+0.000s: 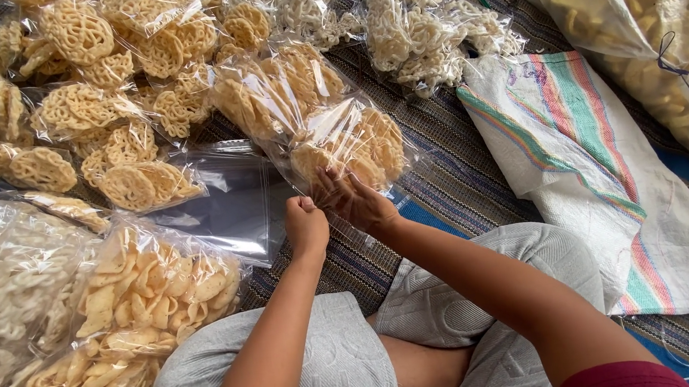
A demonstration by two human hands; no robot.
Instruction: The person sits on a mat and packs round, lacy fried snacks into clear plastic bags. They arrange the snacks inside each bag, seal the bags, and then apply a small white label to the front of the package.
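Note:
A clear plastic bag of round lattice crackers [349, 143] lies on the woven mat in front of my crossed legs. My right hand [354, 203] grips the bag's open end with fingers spread on the plastic. My left hand [306, 225] is closed in a fist pinching the same plastic edge, right beside the right hand. A stack of empty clear bags [229, 205] lies flat just left of my hands.
Several filled cracker bags [105, 100] cover the mat at the top left. Bags of curled chips [137, 304] sit at my left knee. A white striped woven sack [593, 174] lies to the right, and a large tied bag of snacks [653, 20] is at the far right.

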